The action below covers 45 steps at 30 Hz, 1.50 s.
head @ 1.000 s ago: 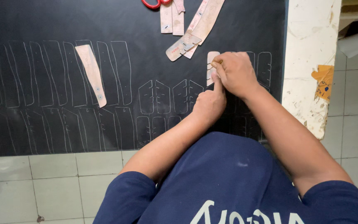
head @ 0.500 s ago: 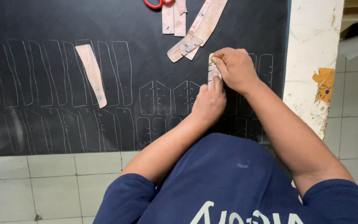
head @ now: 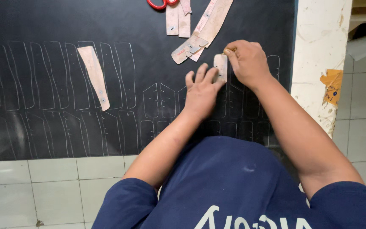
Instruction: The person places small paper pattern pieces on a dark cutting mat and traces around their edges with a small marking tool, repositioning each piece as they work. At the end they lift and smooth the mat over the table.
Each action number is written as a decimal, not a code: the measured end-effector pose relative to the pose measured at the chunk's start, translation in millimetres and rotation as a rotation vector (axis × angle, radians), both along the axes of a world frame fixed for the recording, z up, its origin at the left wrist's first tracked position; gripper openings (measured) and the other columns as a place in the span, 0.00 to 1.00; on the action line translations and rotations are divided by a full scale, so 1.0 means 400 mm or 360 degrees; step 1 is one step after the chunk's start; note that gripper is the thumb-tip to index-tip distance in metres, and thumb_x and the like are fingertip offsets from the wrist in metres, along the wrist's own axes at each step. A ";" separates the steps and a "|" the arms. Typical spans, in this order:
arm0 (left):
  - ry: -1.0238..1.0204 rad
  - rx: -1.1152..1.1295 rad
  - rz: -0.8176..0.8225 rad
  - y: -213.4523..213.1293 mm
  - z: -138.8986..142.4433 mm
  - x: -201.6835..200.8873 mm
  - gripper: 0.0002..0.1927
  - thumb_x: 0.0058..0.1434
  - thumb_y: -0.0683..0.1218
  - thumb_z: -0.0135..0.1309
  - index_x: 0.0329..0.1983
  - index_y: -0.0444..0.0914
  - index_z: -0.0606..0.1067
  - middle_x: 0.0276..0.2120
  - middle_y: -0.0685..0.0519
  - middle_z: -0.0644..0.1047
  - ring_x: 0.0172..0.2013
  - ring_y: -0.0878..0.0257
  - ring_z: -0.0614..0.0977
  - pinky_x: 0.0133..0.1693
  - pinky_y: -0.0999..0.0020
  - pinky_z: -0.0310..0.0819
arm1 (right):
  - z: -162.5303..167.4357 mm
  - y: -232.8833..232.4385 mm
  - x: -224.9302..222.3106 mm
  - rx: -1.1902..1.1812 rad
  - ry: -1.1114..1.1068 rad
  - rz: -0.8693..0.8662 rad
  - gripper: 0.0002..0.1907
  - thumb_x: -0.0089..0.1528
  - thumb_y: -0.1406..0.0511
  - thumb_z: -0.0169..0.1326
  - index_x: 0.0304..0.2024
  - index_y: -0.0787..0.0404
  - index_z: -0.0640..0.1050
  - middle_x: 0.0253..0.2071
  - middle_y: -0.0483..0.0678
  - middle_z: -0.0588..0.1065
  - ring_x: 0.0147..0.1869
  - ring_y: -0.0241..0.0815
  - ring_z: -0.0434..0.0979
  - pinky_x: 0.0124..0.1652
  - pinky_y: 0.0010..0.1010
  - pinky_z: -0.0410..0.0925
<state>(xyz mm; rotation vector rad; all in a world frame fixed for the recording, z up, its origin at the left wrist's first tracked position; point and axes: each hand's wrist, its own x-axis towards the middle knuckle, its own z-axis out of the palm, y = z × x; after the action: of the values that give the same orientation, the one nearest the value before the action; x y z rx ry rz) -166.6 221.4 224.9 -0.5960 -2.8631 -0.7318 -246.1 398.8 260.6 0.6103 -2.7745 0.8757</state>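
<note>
Since half a second ago, the left hand [head: 202, 91] has spread its fingers flatter beside the small pale cardboard pattern piece [head: 220, 68], and the right hand [head: 247, 61] has drawn back slightly toward the piece's upper right corner.

Head view: the small pattern piece lies on the black sheet material [head: 43, 25] that covers the worktop, among rows of chalk-white traced outlines. The left hand is open, its fingertips pressing the piece's left edge. The right hand is closed around a thin marking tool, whose tip sits at the top of the piece; the tool itself is mostly hidden. To trace well, I judge, the left hand should hold the piece dead still with pressure near the edge being drawn, while the tool stays tight against the cardboard.

A long curved cardboard template [head: 94, 76] lies well apart to the left. More cardboard templates [head: 191, 46] overlap just above the hands, near red-handled scissors [head: 159, 3].

No container is in view.
</note>
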 end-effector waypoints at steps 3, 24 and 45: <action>-0.0168 0.0000 0.0055 -0.007 0.004 -0.011 0.20 0.56 0.41 0.52 0.47 0.56 0.82 0.62 0.58 0.71 0.69 0.49 0.62 0.65 0.35 0.45 | 0.003 0.021 0.034 0.0005 0.0007 -0.0049 0.06 0.70 0.65 0.57 0.43 0.61 0.81 0.41 0.51 0.80 0.45 0.54 0.79 0.50 0.42 0.68; -0.0143 0.0293 0.0051 -0.045 -0.026 -0.026 0.04 0.61 0.48 0.61 0.32 0.45 0.79 0.60 0.65 0.76 0.71 0.54 0.65 0.67 0.31 0.37 | 0.000 -0.001 0.231 -0.0235 -0.0156 0.0098 0.07 0.68 0.65 0.57 0.43 0.63 0.81 0.41 0.53 0.79 0.49 0.53 0.80 0.51 0.40 0.71; -0.0065 0.0180 -0.0004 -0.053 -0.023 -0.018 0.06 0.63 0.49 0.60 0.42 0.48 0.79 0.63 0.65 0.74 0.71 0.55 0.65 0.68 0.32 0.39 | 0.018 -0.004 0.172 -0.0484 -0.0335 -0.0226 0.08 0.71 0.65 0.52 0.44 0.63 0.80 0.41 0.52 0.78 0.44 0.48 0.79 0.46 0.34 0.71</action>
<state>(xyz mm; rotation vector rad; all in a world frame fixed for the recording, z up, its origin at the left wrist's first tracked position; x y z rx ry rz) -173.6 200.0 215.7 -0.5755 -2.8341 -0.9096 -177.1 397.2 267.8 0.2810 -2.7344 1.3620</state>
